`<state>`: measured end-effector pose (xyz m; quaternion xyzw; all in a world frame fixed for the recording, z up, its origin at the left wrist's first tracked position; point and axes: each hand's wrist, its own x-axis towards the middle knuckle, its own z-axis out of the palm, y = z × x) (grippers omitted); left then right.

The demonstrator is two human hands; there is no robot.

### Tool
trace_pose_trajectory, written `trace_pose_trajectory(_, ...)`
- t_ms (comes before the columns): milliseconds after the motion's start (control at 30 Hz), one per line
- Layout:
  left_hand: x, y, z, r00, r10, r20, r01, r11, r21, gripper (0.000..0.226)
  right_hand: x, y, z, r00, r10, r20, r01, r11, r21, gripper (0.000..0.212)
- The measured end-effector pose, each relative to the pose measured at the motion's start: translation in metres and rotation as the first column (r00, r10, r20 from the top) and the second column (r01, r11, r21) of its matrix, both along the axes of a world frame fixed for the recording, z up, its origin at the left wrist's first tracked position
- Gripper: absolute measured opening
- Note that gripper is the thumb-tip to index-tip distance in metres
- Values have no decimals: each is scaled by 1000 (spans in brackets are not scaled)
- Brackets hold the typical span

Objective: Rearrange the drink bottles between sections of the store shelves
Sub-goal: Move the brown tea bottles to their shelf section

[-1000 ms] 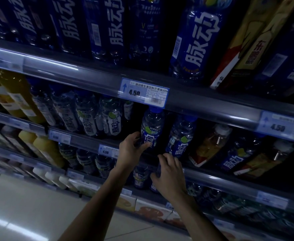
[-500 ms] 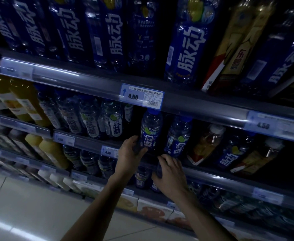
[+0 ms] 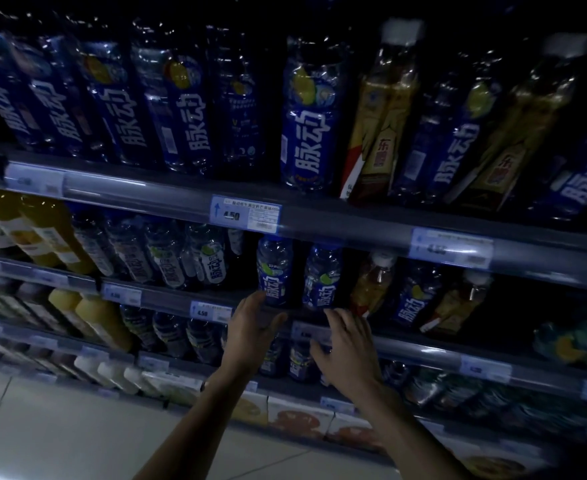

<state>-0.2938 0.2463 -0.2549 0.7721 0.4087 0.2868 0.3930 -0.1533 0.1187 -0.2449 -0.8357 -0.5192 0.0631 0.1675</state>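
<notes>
The left hand point(image 3: 254, 325) was raised to the middle shelf point(image 3: 167, 301) with its fingers loosely straight and the thumb spread to the right, holding nothing. Its fingertips lay at the foot of a blue-labelled bottle point(image 3: 274, 270), which stood upright at the near edge of that shelf; whether they touched it could not be told in the dim light. Just right of that bottle stood a second blue bottle point(image 3: 321, 278), also upright. The right hand point(image 3: 349, 349) hung below this one, in front of the shelf's front rail, with its fingers spread and nothing in its grasp. Further right on the same shelf were an amber bottle with a white cap point(image 3: 371, 284) and another blue one point(image 3: 415, 299). On the shelf above, a price tag point(image 3: 245, 216) (reading 4.50) sat on the rail, and tall blue bottles point(image 3: 307, 112) stood in a row behind it. A pale tiled floor point(image 3: 60, 427) showed at the lower left.
</notes>
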Motion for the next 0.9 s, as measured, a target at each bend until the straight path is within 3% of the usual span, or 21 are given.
trace_pose_trajectory(100,11,-15,8,1000,21,-15,-21,999,-50,58,8,-13,6,999,-43,-8,43,999,-13,63)
trace_pose_trajectory(333,61,-54,16,999,-48,10,49,996,-72,52,44,-51,16,975,-220,-39,222,971,82,60)
trace_pose_trajectory(633,119,-90,6,996,44,79,-38,996,-79,64,84,-87,5,917,-373,-140,394,902,177,61)
trace_pose_trajectory(800,142,-95,-1,992,98,81,-91,991,-96,64,104,-99,-8,890,-423,-168,455,838,300,42)
trace_pose_trajectory(900,153,-96,-3,984,133,118,-127,990,-60,61,116,-99,-15,862,-446,-242,506,788,351,52)
